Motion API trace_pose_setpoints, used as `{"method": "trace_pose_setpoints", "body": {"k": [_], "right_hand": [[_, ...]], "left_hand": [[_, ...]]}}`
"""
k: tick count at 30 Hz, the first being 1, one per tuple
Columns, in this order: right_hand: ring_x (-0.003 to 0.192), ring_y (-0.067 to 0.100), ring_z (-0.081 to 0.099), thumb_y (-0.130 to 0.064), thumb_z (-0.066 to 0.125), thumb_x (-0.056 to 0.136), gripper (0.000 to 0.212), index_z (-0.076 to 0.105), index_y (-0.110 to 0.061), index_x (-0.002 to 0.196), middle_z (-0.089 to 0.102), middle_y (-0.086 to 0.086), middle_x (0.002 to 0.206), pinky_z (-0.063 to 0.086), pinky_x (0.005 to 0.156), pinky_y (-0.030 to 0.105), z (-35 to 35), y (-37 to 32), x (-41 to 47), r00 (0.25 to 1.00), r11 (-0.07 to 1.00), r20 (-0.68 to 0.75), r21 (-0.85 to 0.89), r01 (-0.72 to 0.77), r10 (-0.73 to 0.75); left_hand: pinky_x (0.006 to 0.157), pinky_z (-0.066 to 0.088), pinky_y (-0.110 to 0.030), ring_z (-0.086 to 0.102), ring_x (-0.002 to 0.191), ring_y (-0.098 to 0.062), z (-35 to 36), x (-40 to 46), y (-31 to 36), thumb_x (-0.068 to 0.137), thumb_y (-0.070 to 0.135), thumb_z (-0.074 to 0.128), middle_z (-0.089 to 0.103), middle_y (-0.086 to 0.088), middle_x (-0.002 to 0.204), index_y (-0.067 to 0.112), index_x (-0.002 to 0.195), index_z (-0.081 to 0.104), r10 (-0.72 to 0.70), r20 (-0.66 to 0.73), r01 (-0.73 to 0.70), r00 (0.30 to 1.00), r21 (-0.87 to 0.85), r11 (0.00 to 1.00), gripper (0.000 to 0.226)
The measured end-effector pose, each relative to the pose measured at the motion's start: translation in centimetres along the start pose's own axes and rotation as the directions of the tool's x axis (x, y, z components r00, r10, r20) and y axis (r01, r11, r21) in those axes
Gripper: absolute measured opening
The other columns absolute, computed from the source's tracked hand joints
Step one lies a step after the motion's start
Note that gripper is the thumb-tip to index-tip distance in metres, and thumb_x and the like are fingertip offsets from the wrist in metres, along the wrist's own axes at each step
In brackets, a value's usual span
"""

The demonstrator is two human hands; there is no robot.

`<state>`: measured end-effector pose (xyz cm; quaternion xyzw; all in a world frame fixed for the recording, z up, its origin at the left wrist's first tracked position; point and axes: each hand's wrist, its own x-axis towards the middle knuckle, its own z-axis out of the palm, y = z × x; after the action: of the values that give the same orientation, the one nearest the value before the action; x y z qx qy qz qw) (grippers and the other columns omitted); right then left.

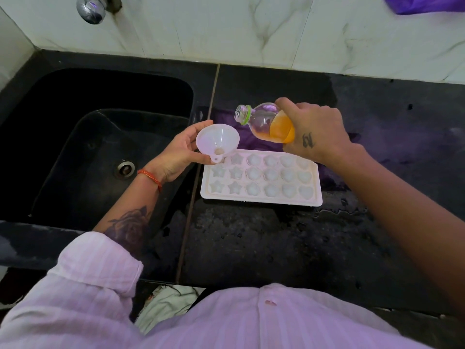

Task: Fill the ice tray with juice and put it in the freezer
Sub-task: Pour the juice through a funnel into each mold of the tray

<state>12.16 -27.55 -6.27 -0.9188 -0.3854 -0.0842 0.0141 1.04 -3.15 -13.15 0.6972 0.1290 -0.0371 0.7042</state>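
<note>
While the funnel point(217, 142) hides the tray's far-left pocket and the right hand point(313, 129) covers the bottle's base, one tap point(91, 8) and a purple bag point(425, 3) are cut off up top. Black wet counter point(251, 243), black sink point(100, 137), marbled white wall. One white tray point(261, 178) lies flat by the sink, eighteen pockets; left hand point(176, 154) cups the funnel over it, right grips one tilted, uncapped juice bottle point(266, 122).
</note>
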Motion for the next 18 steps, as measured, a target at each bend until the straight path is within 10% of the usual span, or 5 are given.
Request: {"method": "trace_pose_setpoints", "body": {"k": [18], "right_hand": [[0.080,0.026,0.061,-0.028,0.069,0.084,0.060,0.036,-0.025,0.134,0.064,0.010,0.102,0.034,0.061,0.026,-0.2,-0.7,0.5,0.998,0.987,0.029,-0.153,0.052,-0.048]], "left_hand": [[0.083,0.057,-0.026,0.052,0.119,-0.018,-0.1,-0.8,1.7,0.055,-0.001,0.074,0.054,0.002,0.125,0.026,0.125,0.049,0.013,0.066,-0.014,0.998,0.010,1.000,0.079]]}}
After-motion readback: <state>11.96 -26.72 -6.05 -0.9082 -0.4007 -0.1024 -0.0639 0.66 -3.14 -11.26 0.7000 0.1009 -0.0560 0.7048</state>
